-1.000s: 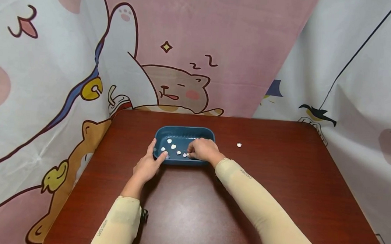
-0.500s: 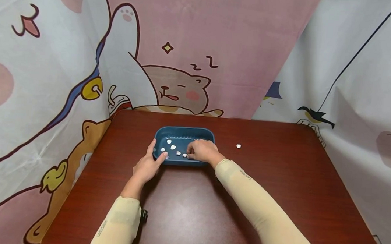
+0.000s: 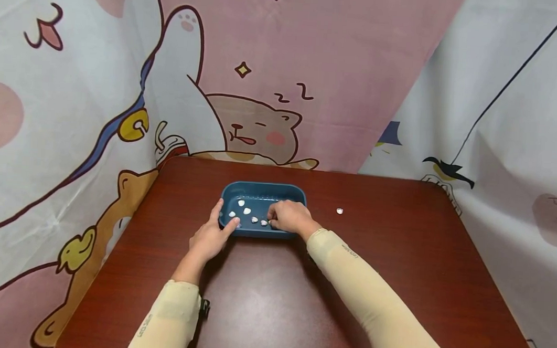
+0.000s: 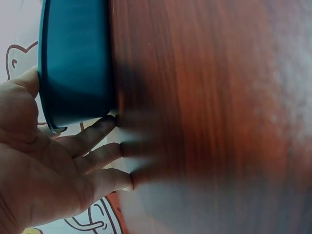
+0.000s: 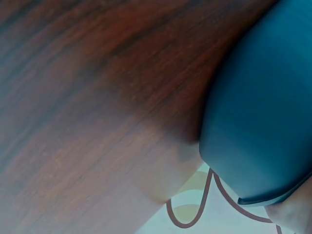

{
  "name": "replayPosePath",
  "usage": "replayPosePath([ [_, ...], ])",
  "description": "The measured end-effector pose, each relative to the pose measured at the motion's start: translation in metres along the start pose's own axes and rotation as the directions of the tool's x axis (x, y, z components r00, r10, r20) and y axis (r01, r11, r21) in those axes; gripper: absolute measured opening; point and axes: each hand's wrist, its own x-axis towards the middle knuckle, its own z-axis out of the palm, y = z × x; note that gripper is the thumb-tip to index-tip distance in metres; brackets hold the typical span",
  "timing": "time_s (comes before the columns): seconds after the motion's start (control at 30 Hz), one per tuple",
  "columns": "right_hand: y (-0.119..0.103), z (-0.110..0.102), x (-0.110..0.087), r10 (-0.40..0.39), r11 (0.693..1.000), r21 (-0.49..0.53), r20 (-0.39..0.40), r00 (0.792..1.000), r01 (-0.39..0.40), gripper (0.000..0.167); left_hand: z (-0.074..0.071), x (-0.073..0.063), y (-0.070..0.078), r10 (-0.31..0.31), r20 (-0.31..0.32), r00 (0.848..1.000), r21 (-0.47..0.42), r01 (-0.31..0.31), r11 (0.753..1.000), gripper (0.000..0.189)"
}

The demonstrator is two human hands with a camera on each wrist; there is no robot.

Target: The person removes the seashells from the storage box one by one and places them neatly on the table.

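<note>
A dark teal rectangular tray [image 3: 263, 188] sits on the table, with several small white pebble-like pieces [image 3: 247, 211] on its floor. My left hand [image 3: 207, 237] is at the tray's near left corner, its thumb over the rim. In the left wrist view, the straight, spread fingers [image 4: 105, 156] of that hand reach down beside the end wall to the tabletop. My right hand [image 3: 289, 216] is over the right part of the tray, fingers curled downward, with a bit of white at the fingertips. Only a sliver of this hand shows in the right wrist view, beyond the rim.
One more white piece [image 3: 340, 211] lies on the reddish-brown table [image 3: 388, 243], right of the tray. Cartoon-printed cloth [image 3: 340, 82] hangs behind the table and along both sides.
The head view has shifted slightly. Both hands keep nearly the same place at the tray, with only a small change at the right fingertips.
</note>
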Motion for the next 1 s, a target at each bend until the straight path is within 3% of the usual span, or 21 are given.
replayPosePath([
  [0.17, -0.0008, 0.0005, 0.001, 0.028, 1.0, -0.002, 0.021, 0.999, -0.028, 0.019, 0.0008, -0.0002, -0.001, -0.007, 0.004, 1.0, 0.003, 0.007, 1.0, 0.092],
  [0.5, -0.0013, 0.0004, 0.0041, 0.049, 0.998, 0.038, 0.067, 0.997, -0.051, 0.011, -0.0001, 0.001, 0.0012, -0.018, 0.012, 1.0, 0.001, 0.018, 1.0, 0.091],
  [0.77, -0.0019, 0.0032, 0.0027, -0.006, 0.999, 0.04, 0.007, 1.0, 0.005, 0.013, 0.0002, 0.001, 0.0028, -0.027, 0.013, 1.0, 0.004, 0.027, 1.0, 0.092],
  [1.0, -0.0027, 0.0043, -0.0012, -0.007, 0.998, 0.067, -0.056, 0.998, 0.011, 0.011, 0.0005, -0.0004, 0.0038, -0.027, 0.011, 1.0, 0.009, 0.027, 1.0, 0.092],
])
